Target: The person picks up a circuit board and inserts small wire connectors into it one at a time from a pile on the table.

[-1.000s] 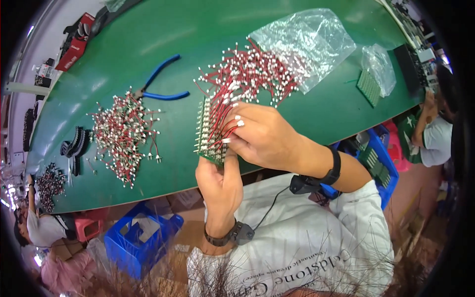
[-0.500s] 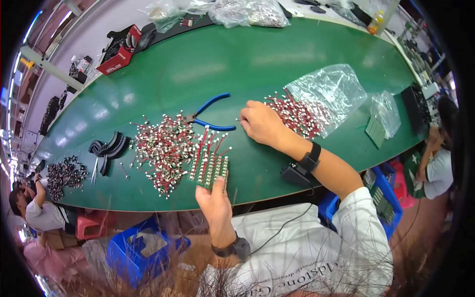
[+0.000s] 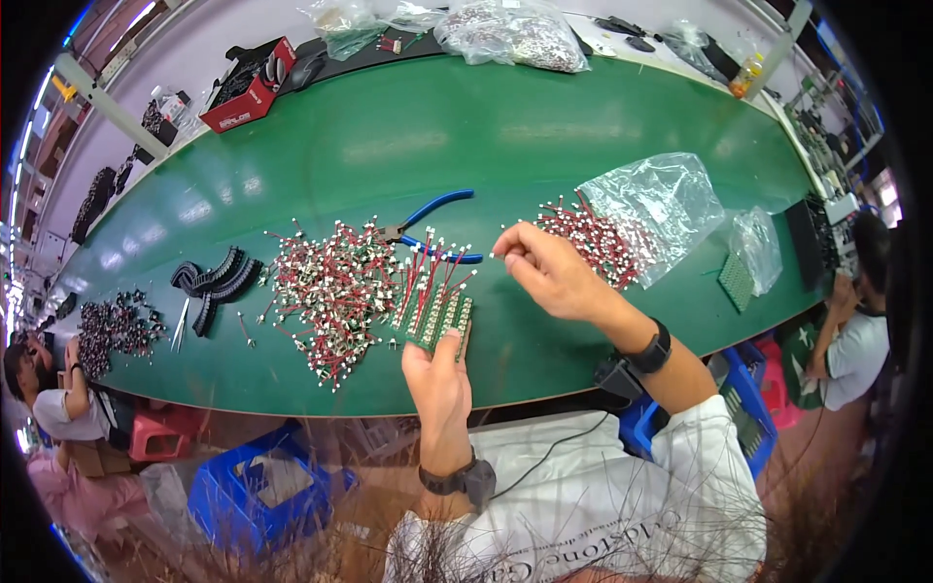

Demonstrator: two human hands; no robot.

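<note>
My left hand (image 3: 439,384) grips a green circuit board panel (image 3: 434,323) by its near edge, thumb on top. Rows of small white parts cover the panel, and red wires with white connectors stand up from its far side. To the right of it, my right hand (image 3: 549,272) is raised with its fingers pinched. A tiny white end shows at the fingertips, like the connectors in the piles; the rest is hidden. Left of the panel lies a big pile of red-wired connectors (image 3: 330,291). Blue-handled pliers (image 3: 442,256) rest just beyond the panel.
More red-wired connectors (image 3: 593,233) spill from a clear plastic bag (image 3: 666,199) at right. Black strips (image 3: 219,282), tweezers (image 3: 181,325) and a pile of dark parts (image 3: 117,330) lie left. Another green panel (image 3: 736,282) sits far right. Blue bins (image 3: 258,496) stand below the table edge. Co-workers sit at both sides.
My right hand has shifted a little right and nearer, with its fingers turned more into view. The view itself has moved slightly; my left hand still holds the panel.
</note>
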